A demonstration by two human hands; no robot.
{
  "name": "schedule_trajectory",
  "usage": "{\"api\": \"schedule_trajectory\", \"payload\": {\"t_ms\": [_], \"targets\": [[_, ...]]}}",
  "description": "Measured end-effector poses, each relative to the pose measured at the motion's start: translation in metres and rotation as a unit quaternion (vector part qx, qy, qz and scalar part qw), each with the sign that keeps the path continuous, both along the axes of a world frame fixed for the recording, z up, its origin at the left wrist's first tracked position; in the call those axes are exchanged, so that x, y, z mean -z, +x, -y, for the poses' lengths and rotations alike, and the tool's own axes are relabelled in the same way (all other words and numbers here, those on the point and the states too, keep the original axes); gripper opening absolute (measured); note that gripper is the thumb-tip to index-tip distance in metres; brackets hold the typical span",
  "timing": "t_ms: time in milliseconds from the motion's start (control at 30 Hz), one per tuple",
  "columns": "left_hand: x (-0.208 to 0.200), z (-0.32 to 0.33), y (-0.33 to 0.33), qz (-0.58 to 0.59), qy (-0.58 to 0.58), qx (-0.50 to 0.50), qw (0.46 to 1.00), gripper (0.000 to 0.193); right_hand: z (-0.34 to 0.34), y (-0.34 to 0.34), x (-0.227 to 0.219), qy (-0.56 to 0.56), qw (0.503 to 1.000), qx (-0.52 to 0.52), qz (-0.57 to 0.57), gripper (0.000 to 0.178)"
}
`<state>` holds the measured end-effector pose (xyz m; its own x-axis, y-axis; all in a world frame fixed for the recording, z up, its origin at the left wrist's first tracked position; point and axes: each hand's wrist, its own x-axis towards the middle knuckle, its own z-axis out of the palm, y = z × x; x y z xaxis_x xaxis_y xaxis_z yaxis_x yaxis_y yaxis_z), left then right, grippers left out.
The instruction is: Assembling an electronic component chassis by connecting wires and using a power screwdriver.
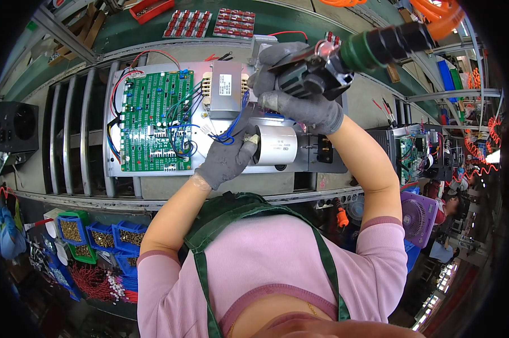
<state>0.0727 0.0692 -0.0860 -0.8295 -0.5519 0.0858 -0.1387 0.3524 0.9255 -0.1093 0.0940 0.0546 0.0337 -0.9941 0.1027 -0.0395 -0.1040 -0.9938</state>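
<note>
My gloved right hand [302, 101] is wrapped round a black power screwdriver [308, 79] with a green sleeve, above the open metal unit. My gloved left hand [232, 155] is closed at the left end of a white cylindrical capacitor [278, 145], its thumb against the rim. What its fingertips pinch is hidden. Blue wires [227, 135] with a white plug lie beside that hand. Further left sits a large green circuit board [157, 121]. A grey transformer [225, 90] with a white label stands between board and screwdriver. All are on a pale metal plate [115, 163].
Metal rollers [85, 129] run beneath the plate. Trays of red-and-silver parts [233, 23] lie along the far side. Blue bins of brass fasteners [101, 236] stand at lower left. A purple fan [418, 219] and another open unit [415, 149] are on the right.
</note>
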Motion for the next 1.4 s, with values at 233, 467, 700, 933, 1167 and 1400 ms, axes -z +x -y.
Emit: {"api": "schedule_trajectory", "payload": {"t_ms": [233, 467, 700, 933, 1167, 1400], "targets": [[0.003, -0.001, -0.001, 0.026, -0.046, 0.004, 0.999, 0.041, 0.001, -0.003, 0.004, 0.019, 0.996, -0.067, -0.063, 0.047], [0.005, -0.004, 0.001, -0.025, -0.046, -0.039, 0.998, 0.042, -0.002, 0.002, -0.011, 0.107, 0.994, -0.002, 0.008, 0.048], [0.02, -0.007, 0.001, -0.113, 0.045, -0.101, 0.987, 0.033, -0.001, 0.001, -0.007, 0.105, 0.994, 0.01, -0.009, 0.041], [0.003, -0.014, 0.004, -0.075, 0.189, -0.109, 0.973, 0.025, -0.001, 0.001, -0.004, 0.093, 0.996, -0.002, 0.012, 0.03], [0.002, -0.01, 0.007, -0.028, 0.131, -0.086, 0.987, 0.028, 0.002, 0.002, 0.002, 0.052, 0.999, -0.002, 0.015, 0.028], [0.004, -0.012, 0.007, -0.04, 0.117, -0.081, 0.989, 0.029, 0.001, 0.004, 0.004, 0.033, 0.999, 0.002, 0.026, 0.03]]}}
